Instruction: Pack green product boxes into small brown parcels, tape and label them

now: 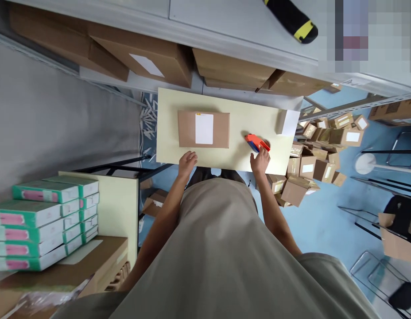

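Note:
A closed brown cardboard box (187, 129) with a white label (204, 129) lies on the pale yellow table (168, 156). My left hand (188, 164) is over the table's near edge, just below the box and apart from it. Its fingers are loosely bent with nothing in them. To the right of the box lies an orange and blue tape dispenser (254, 141) with a tape roll. My right hand (260, 161) is at the dispenser's near side, thumb apart and fingertips overlapping its edge; firm contact cannot be made out.
A small white box (289, 122) stands at the table's right end. Large cartons (232, 66) fill the shelf beyond. Many parcels (308, 168) are heaped on the blue floor at right. Green and white boxes (42, 221) are stacked at left. A black and yellow object (293, 20) lies on the upper shelf.

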A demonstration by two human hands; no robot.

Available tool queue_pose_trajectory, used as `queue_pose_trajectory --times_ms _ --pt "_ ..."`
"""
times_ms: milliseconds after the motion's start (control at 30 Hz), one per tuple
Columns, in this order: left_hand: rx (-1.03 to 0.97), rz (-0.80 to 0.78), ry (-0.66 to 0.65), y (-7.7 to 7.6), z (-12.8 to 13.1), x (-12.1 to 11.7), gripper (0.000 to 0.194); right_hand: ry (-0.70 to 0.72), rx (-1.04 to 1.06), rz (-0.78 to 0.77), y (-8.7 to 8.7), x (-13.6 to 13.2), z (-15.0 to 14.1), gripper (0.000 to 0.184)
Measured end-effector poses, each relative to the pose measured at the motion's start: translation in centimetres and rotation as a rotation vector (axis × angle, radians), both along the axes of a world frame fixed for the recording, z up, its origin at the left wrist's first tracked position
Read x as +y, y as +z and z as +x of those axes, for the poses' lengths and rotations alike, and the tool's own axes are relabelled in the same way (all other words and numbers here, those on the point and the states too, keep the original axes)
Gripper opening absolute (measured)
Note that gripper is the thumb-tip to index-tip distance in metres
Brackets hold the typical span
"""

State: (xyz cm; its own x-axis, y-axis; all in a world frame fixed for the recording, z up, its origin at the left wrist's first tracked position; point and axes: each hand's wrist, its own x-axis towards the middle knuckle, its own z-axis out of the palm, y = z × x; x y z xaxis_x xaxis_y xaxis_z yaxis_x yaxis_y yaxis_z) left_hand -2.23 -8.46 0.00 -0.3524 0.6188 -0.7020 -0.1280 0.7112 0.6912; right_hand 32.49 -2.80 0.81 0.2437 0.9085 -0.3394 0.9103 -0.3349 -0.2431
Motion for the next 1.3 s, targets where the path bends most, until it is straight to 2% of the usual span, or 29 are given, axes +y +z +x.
queue_pose_trajectory --times_ms 100,233,333,433,500,567,700,767,867,933,1067,1300 --pt "-0.019 -0.011 -0.018 1.3 1.7 1.1 0.069 0.052 0.002 -0.056 -1.3 0.8 0.2 0.055" --pt "0.048 0.011 -0.033 1.9 3.1 2.3 0.082 0.036 0.032 -0.09 -3.2 2.0 0.1 0.049" --pt "0.068 0.028 -0.041 2.2 4.5 1.5 0.083 0.032 0.027 -0.083 -4.2 3.1 0.6 0.041" --pt "0.0 0.03 -0.075 3.0 6.9 -0.1 0.073 0.085 0.082 -0.103 -4.1 3.8 1.6 0.038" --pt "-0.053 0.049 -0.118 3.8 8.5 -0.9 0.065 0.133 0.194 -0.132 -3.1 3.5 2.4 0.039" --pt "-0.085 0.09 -0.166 4.7 9.8 -1.5 0.059 0.185 0.365 -0.174 -1.4 2.2 3.3 0.043" --pt "-0.114 0.171 -0.227 6.8 11.2 -1.9 0.058 0.329 0.864 -0.367 3.6 -2.4 4.4 0.055" --pt "-0.139 0.184 -0.264 8.0 11.2 -2.3 0.062 0.381 1.022 -0.452 6.1 -4.9 4.6 0.058" --pt "-0.201 0.179 -0.377 9.6 11.1 -3.7 0.068 0.444 1.036 -0.508 8.9 -7.8 4.7 0.055" --pt "-0.244 0.183 -0.468 10.5 10.9 -5.0 0.07 0.485 0.996 -0.512 10.0 -9.1 4.7 0.054" --pt "-0.244 0.246 -0.557 11.1 11.1 -8.0 0.071 0.564 0.959 -0.513 10.7 -10.9 5.0 0.057" --pt "-0.146 0.339 -0.533 11.8 11.8 -12.4 0.062 0.644 0.86 -0.508 11.4 -13.3 5.6 0.053"
